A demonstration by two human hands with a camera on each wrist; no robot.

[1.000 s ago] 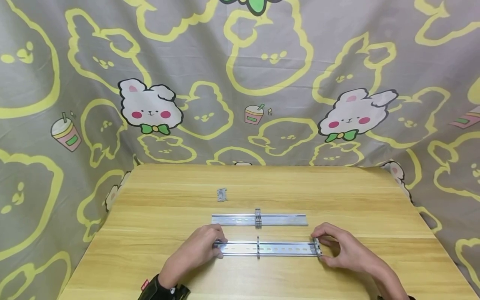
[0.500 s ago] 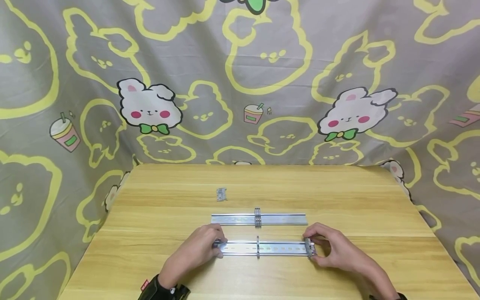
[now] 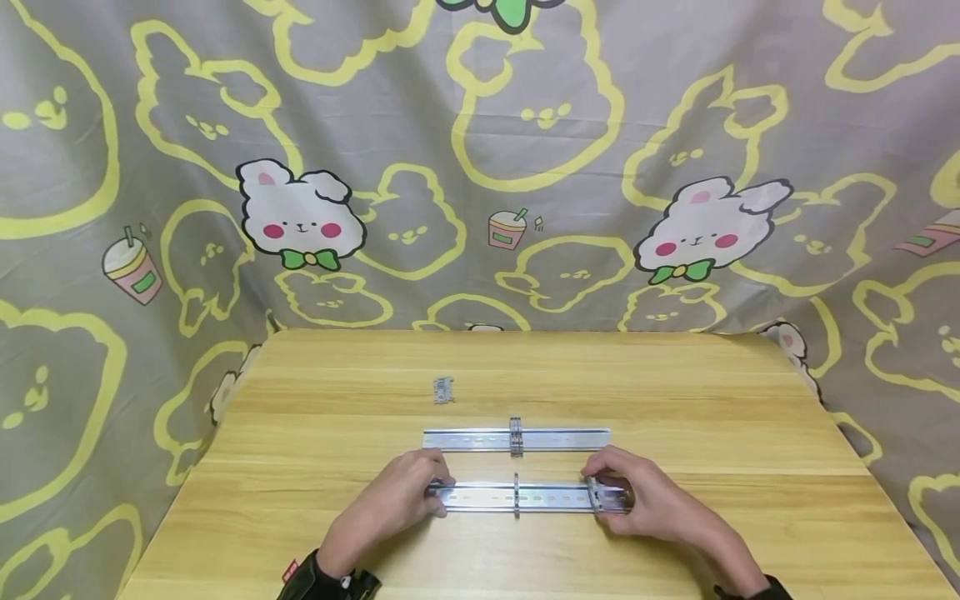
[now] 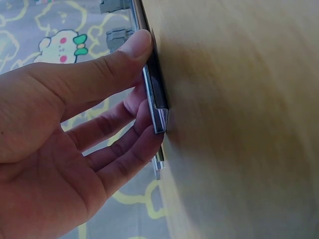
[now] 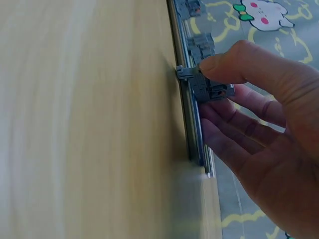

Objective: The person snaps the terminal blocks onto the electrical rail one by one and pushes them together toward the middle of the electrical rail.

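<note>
A silver slotted DIN rail [image 3: 480,498] lies across the near part of the table. My left hand [image 3: 393,496] grips its left end; in the left wrist view the thumb lies along one long edge and the fingers along the other. Near the rail's right end, my right hand [image 3: 656,504] pinches a grey terminal block [image 5: 208,88] between thumb and fingers. That block sits across the rail, with a short length of rail showing to its right under the palm. Another thin terminal block [image 3: 516,495] stands across the rail about midway.
Behind lies a second DIN rail [image 3: 566,439], parallel to the first, carrying several terminal blocks [image 3: 516,437] side by side at its middle. Farther back, a loose grey block [image 3: 443,390] lies flat on the wooden table [image 3: 712,383]. A patterned curtain [image 3: 420,108] hangs along the table's far edge.
My right hand has slid the terminal block leftward along the near rail, from its right tip inward. The left hand has stayed on the left end.
</note>
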